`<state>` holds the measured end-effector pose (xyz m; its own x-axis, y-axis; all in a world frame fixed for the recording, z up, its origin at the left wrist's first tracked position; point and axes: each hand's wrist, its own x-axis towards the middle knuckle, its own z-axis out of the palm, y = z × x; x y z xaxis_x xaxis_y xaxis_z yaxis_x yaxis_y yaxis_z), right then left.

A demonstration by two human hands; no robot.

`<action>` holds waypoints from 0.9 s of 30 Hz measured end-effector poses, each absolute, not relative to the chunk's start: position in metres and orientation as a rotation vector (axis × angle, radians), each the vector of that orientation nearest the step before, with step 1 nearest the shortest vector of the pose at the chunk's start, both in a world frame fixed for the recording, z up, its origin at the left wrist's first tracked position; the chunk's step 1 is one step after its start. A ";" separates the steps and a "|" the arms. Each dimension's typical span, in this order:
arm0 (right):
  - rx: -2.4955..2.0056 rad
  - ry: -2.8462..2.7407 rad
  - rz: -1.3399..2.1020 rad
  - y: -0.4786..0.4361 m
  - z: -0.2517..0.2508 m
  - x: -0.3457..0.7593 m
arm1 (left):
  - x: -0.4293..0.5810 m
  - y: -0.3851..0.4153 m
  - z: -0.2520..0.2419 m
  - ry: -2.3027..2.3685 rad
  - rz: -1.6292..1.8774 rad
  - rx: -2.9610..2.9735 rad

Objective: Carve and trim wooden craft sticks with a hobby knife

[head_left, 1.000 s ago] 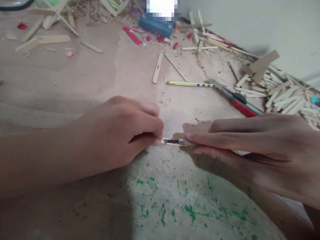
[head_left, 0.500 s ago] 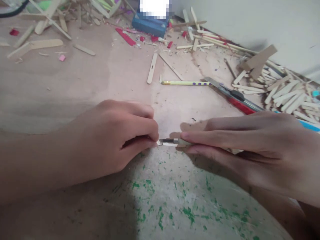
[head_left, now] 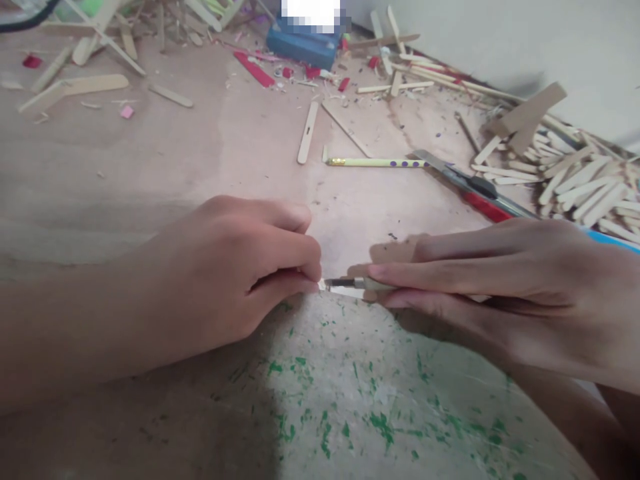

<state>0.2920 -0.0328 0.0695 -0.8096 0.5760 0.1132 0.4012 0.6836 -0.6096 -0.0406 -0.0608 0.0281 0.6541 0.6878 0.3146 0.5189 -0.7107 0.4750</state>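
Note:
My left hand (head_left: 260, 257) is closed in a pinch, its thumb and index fingertip pressed on a small pale piece (head_left: 323, 286) low on the tabletop. Most of that piece is hidden by the fingers. Coming from the right, my right hand (head_left: 500, 287) grips a small carving tool (head_left: 357, 283) with a slim dark metal tip and a pale handle. Its tip meets the piece right beside my left fingertips. A whitish strip shows just under the tool, and whether it belongs to the same piece I cannot tell.
Beyond my hands lie a wooden craft stick (head_left: 308, 132), a yellow pencil (head_left: 370, 163) and a red-handled box cutter (head_left: 485, 188) with its blade out. A pile of craft sticks (head_left: 595, 190) sits at right. Scraps surround a blue block (head_left: 303, 48) near the wall.
The carving tool's tip has drawn back slightly to the right, leaving more of it visible. Both hands keep nearly the same hold, and the view has shifted a little.

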 end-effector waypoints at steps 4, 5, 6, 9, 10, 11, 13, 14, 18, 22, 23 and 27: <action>-0.843 -2.545 0.925 -0.032 0.065 0.295 | -0.038 -0.060 0.029 0.962 0.690 2.525; -0.841 -2.524 0.955 -0.032 0.063 0.294 | -0.038 -0.060 0.029 0.961 0.691 2.526; -0.832 -2.500 0.990 -0.032 0.061 0.294 | -0.038 -0.060 0.028 0.958 0.691 2.526; -0.817 -2.444 1.047 -0.029 0.056 0.291 | -0.038 -0.059 0.026 0.947 0.730 2.524; -0.815 -2.435 1.053 -0.029 0.055 0.290 | -0.038 -0.059 0.025 0.944 0.748 2.524; -0.810 -2.433 1.066 -0.028 0.055 0.290 | -0.038 -0.059 0.024 0.950 0.764 2.525; -0.794 -2.438 1.113 -0.027 0.056 0.290 | -0.038 -0.058 0.023 0.955 0.745 2.533; -0.780 -2.437 1.140 -0.027 0.057 0.291 | -0.039 -0.058 0.023 0.956 0.738 2.531; -0.808 -2.396 1.131 -0.028 0.058 0.294 | -0.040 -0.057 0.024 0.933 0.710 2.511; -0.841 -2.409 1.051 -0.032 0.057 0.296 | -0.043 -0.058 0.026 0.933 0.681 2.568; -0.862 -2.418 1.032 -0.033 0.057 0.296 | -0.044 -0.059 0.027 0.931 0.660 2.585; -0.992 -2.402 0.937 -0.038 0.060 0.296 | -0.045 -0.062 0.029 0.935 0.628 2.652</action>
<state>0.2959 -0.0380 0.0601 -0.6801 0.7279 0.0870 0.4769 0.5294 -0.7016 -0.0446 -0.0616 0.0288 0.6995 0.6432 0.3113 0.5310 -0.7594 0.3760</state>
